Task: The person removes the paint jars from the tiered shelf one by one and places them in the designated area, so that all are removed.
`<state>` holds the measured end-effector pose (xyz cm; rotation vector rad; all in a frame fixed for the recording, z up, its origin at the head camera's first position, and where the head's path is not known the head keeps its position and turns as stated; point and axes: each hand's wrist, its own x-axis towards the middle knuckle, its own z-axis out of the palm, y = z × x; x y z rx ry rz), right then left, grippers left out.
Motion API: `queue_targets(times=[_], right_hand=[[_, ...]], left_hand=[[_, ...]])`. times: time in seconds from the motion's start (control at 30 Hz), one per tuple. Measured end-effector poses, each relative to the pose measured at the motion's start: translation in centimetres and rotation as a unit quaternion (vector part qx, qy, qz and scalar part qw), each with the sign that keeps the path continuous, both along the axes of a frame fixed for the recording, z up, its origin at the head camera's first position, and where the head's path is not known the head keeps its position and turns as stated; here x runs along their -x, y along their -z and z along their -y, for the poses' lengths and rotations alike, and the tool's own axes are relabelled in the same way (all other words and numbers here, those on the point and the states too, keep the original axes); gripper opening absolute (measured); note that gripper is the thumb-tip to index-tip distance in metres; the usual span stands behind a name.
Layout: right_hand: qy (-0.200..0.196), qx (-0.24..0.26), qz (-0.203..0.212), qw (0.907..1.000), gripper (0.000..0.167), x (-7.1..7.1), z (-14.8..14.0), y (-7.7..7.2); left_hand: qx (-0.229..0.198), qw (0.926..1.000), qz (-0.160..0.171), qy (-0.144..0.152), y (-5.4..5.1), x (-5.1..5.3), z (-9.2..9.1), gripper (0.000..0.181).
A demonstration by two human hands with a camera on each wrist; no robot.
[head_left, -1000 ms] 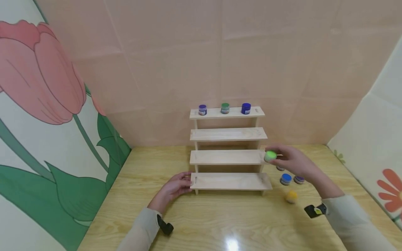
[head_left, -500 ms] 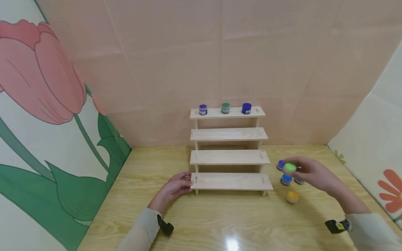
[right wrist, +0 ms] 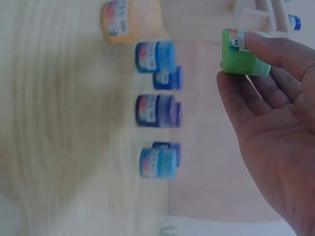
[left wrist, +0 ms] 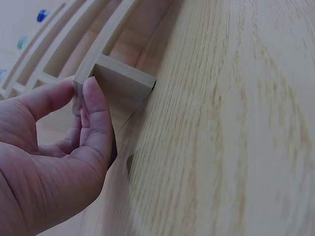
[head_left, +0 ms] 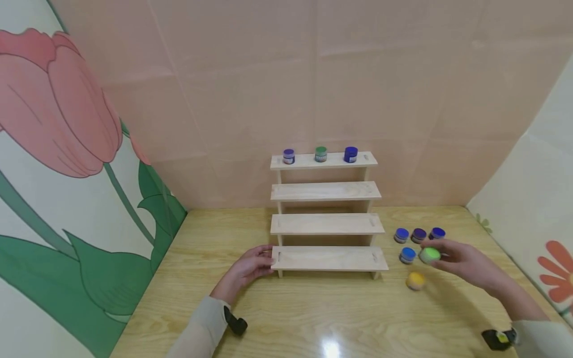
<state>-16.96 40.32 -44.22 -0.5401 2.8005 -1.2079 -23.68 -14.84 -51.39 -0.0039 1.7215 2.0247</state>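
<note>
My right hand (head_left: 467, 263) holds a small paint jar (head_left: 430, 255) with a bright green lid, raised over the right side of the table. In the right wrist view, the green paint jar (right wrist: 237, 53) lies between thumb and fingers, with a label on its side. My left hand (head_left: 248, 267) grips the left end of the lowest board of a stepped wooden shelf (head_left: 329, 258). The left wrist view has the thumb and fingers of the left hand (left wrist: 59, 162) pinching that board's end.
Purple, green and dark blue jars (head_left: 351, 154) stand on the top step. Right of the shelf, several blue and purple jars (head_left: 407, 255) and a yellow jar (head_left: 416, 281) stand on the wood-grain table (head_left: 268, 318). A pink backdrop (head_left: 233, 99) rises behind.
My right hand has carried the green paint jar from the shelf's right edge rightward and toward me, uncovering blue and purple jars behind it. The left hand has stayed on the shelf.
</note>
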Motion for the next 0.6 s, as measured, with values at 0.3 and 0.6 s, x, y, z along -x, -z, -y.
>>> queue_targets(times=[0.3,0.6], right_hand=[[0.006,-0.006,0.028,0.9996,0.045,-0.4,-1.8,1.7],[0.007,0.011,0.039,0.9992,0.045,-0.5,-3.1,3.4]], left_hand=[[0.0,1.0,0.004,-0.003,-0.1,0.1,0.0,0.06],[-0.004,1.0,0.006,0.003,0.0,0.1,0.0,0.06]])
